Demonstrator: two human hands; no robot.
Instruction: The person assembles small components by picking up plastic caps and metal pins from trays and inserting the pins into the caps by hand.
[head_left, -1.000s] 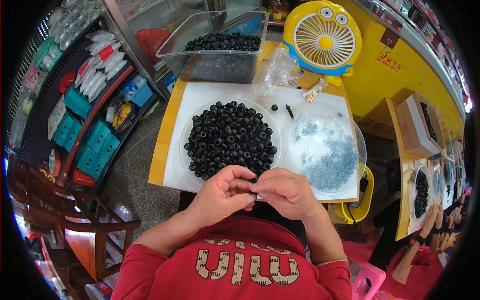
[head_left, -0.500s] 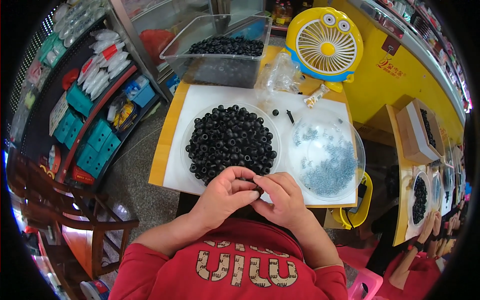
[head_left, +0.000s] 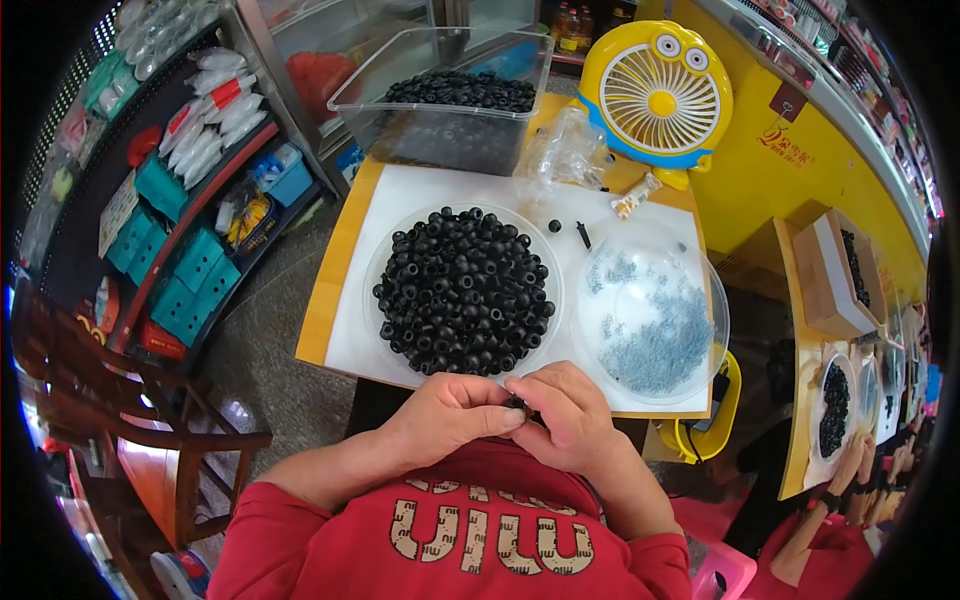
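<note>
In front of my chest, just past the table's near edge, my left hand (head_left: 450, 418) and my right hand (head_left: 566, 412) meet with fingers pinched together. A small black part (head_left: 515, 402) shows between their fingertips, gripped from both sides and largely covered. Beyond my left hand, a clear round tray (head_left: 366, 285) carries a heap of black, bead-like round parts (head_left: 465, 290), many with a hole. Beyond my right hand, a second clear round tray (head_left: 722, 310) holds many tiny bluish clear pieces (head_left: 655, 340).
At the back stands a clear bin (head_left: 430, 150) of black parts, beside a crumpled plastic bag (head_left: 565, 150) and a yellow fan (head_left: 660, 105). One loose black bead (head_left: 554, 226) and a thin black piece (head_left: 583, 235) lie between the trays. Another person's hands (head_left: 850, 465) work at the right-hand table.
Both hands have drawn back from the heap toward my chest, keeping together at the fingertips. The black part between them is now more covered.
</note>
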